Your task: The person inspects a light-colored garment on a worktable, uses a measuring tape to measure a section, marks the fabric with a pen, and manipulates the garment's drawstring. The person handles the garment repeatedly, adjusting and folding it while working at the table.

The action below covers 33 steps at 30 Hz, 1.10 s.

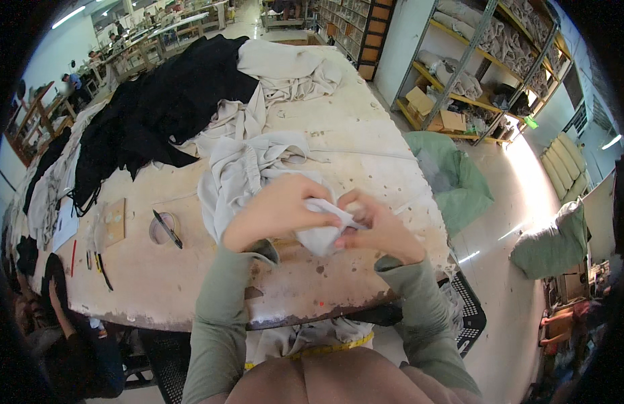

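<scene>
Both my hands pinch a light grey cloth piece [318,237] just above the near part of the worn table. My left hand [281,210] has thumb and fingers closed on its upper edge. Close beside it, my right hand [379,225] grips the cloth's right end between thumb and fingertips. The piece looks folded where the hands meet; its exact kind cannot be made out. Behind my left hand lies a crumpled light grey garment [224,168], and whether it joins the held piece is hidden.
A tape roll [162,229] with a dark pen across it, a cardboard piece [114,221] and a red pencil [73,258] lie left. Black garments [170,94] are heaped at the far left. Green sacks [453,182] stand right of the table; a person's hand [54,293] is at lower left.
</scene>
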Available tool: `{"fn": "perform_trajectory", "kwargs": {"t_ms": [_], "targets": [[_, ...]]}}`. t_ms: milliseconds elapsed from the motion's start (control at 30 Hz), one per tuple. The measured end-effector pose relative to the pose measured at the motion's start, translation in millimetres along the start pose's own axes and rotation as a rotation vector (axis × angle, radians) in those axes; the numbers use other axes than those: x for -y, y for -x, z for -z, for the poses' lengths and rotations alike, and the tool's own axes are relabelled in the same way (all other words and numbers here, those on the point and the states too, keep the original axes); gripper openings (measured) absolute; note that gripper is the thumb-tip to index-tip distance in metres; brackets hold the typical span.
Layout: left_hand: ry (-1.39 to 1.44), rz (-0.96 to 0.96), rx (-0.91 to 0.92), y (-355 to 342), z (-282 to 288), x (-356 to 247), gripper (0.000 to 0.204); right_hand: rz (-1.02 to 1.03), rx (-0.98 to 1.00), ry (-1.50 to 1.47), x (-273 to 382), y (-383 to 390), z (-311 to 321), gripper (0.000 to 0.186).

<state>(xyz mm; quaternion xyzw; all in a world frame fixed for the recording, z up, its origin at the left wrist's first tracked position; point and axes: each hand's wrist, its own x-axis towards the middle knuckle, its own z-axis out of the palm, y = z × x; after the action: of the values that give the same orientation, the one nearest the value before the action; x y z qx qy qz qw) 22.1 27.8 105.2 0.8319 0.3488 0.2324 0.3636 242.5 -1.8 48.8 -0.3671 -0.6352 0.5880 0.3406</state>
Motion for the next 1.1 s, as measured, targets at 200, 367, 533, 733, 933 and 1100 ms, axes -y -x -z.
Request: {"fn": "perform_trajectory", "kwargs": {"t_ms": [200, 367, 533, 733, 933, 1100], "targets": [[0.448, -0.115, -0.585, 18, 28, 9, 0.017, 0.198, -0.169, 0.439, -67, -34, -24, 0.042], [0.710, -0.365, -1.195, 34, 46, 22, 0.010, 0.237, -0.042, 0.408, -70, -40, -19, 0.040], [0.892, -0.379, -1.622, 84, 97, 30, 0.022, 0.041, 0.403, 0.161, -26, 1, 8, 0.041], [0.668, -0.235, -1.320, 114, 93, 33, 0.018, 0.443, -0.034, 0.165, 5, 69, 85, 0.032], [0.567, 0.101, -1.333, 159, 63, 50, 0.018, -0.216, -0.106, 0.429, 24, 66, 157, 0.029], [0.589, 0.406, -1.199, 223, 4, 83, 0.028, 0.027, -0.642, 0.912, -65, 29, 183, 0.024]]}}
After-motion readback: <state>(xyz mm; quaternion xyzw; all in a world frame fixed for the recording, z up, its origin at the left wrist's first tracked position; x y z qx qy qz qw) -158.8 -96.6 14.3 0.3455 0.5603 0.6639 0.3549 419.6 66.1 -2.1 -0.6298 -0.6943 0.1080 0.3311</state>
